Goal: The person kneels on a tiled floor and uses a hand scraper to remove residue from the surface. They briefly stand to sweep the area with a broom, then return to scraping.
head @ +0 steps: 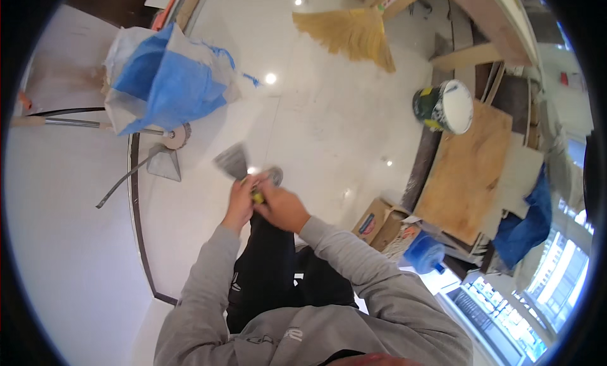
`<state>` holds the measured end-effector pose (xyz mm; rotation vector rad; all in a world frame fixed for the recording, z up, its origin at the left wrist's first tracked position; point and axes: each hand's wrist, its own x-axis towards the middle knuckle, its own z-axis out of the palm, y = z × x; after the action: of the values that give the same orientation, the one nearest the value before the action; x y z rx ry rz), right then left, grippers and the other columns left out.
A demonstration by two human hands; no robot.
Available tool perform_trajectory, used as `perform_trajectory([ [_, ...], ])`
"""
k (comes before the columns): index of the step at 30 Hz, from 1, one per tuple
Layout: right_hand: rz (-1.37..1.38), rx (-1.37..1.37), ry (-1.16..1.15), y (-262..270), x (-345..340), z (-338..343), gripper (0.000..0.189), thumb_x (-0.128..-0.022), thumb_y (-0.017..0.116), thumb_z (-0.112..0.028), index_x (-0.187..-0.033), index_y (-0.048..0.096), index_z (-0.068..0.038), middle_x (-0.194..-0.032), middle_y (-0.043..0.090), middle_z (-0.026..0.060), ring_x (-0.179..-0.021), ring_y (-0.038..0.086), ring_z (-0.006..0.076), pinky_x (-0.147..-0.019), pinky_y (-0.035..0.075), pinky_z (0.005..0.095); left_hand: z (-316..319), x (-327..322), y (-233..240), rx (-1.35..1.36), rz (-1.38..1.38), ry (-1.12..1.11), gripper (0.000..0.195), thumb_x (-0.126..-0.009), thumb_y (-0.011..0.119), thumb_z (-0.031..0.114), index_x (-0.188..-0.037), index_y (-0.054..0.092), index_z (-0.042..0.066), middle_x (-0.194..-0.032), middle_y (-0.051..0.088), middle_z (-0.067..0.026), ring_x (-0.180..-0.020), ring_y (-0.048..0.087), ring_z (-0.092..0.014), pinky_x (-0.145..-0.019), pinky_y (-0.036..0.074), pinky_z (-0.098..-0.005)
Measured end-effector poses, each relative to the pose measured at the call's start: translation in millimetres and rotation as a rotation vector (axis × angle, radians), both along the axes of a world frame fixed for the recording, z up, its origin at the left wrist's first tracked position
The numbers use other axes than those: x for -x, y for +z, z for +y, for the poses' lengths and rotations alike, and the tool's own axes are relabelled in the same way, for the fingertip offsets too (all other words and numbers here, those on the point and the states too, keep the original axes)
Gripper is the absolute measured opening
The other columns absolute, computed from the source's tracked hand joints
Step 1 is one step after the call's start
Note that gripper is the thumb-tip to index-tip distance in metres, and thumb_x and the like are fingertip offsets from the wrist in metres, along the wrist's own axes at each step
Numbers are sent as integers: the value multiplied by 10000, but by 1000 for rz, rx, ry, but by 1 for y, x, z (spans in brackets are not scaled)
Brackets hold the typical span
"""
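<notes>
My left hand [240, 202] is closed around the handle of a putty knife [233, 161], whose wide metal blade points up and to the left and is slightly blurred. Against it, my right hand [283, 203] grips a small round greyish object [275, 175], perhaps a roll of tape; its kind is hard to tell. A bit of yellow and black, possibly the knife's handle, shows between the two hands. Both hands are held together above the pale tiled floor, in front of my dark trousers.
At the upper left are a blue and white woven sack [166, 81] and a metal dustpan [164, 163] by the wall. A straw broom [351, 32] lies at the top. To the right stand a paint bucket [456, 107], a wooden board [467, 176], a cardboard box [372, 220] and a blue water jug [423, 253].
</notes>
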<state>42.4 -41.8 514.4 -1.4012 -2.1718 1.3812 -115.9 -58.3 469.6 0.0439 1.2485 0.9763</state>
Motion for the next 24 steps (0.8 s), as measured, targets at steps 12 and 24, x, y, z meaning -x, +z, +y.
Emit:
perform_trajectory([
  [12,-770,-417,368,91,-164,283,268,-877,664,-284,-1104,689,-143,-1044,677,105,-1032,639,307,-841,485,499,-313,261,114,702,901,-1441,327,-935,591,275,-926,676,-41,-798,737,-181,-738,742,-309,-721,584,-454],
  [24,-1488,-1188,591,92,-389,767,334,-984,553,-305,-1264,663,-161,-1290,633,50,-1276,533,275,-1054,379,517,-231,-176,222,907,395,33,206,-973,651,240,-908,634,45,-655,619,-63,-495,584,-197,-419,456,-383],
])
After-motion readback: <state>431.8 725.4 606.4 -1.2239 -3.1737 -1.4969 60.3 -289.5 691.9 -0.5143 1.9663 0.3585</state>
